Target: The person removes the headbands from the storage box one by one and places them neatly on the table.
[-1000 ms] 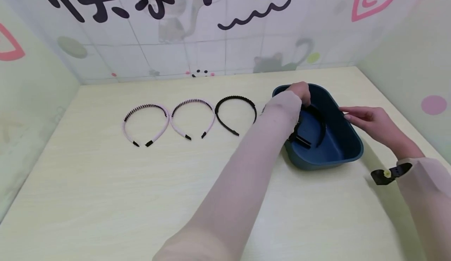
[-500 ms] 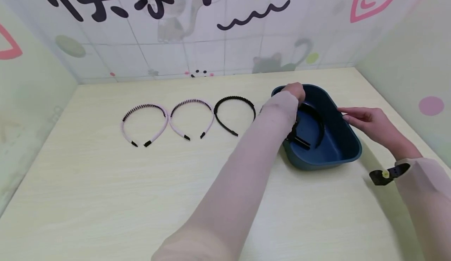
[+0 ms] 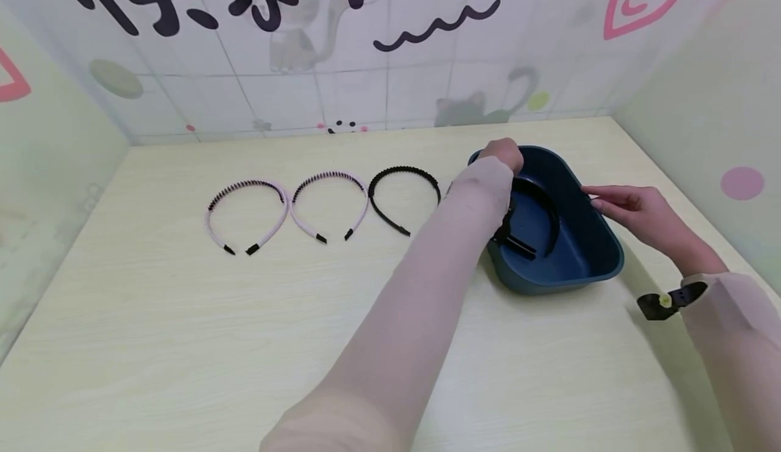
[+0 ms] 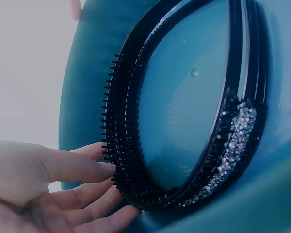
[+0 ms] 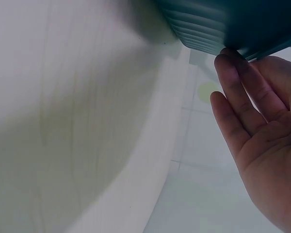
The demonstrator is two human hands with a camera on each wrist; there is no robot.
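My left hand (image 3: 503, 154) reaches into a blue plastic basin (image 3: 601, 252). In the left wrist view its thumb and fingers pinch the toothed edge of black headbands (image 4: 121, 107), which lie close together against the basin wall. Silver glitter covers part of one headband (image 4: 240, 131). From above, the sleeve and hand hide some of these bands. My right hand (image 3: 649, 215) pinches the basin's right rim; in the right wrist view its fingers (image 5: 233, 87) touch the outer wall while the thumb tip is hidden.
Left of the basin, a lilac headband (image 3: 269, 236), a second lilac headband (image 3: 304, 227) and a black headband (image 3: 403, 169) lie in a row on the pale wooden table (image 3: 213, 343). A printed wall (image 3: 366, 93) closes off the back, with panels at both sides.
The whole head view has shifted slightly. Both hands stay at the basin, and the headbands on the table lie as before.
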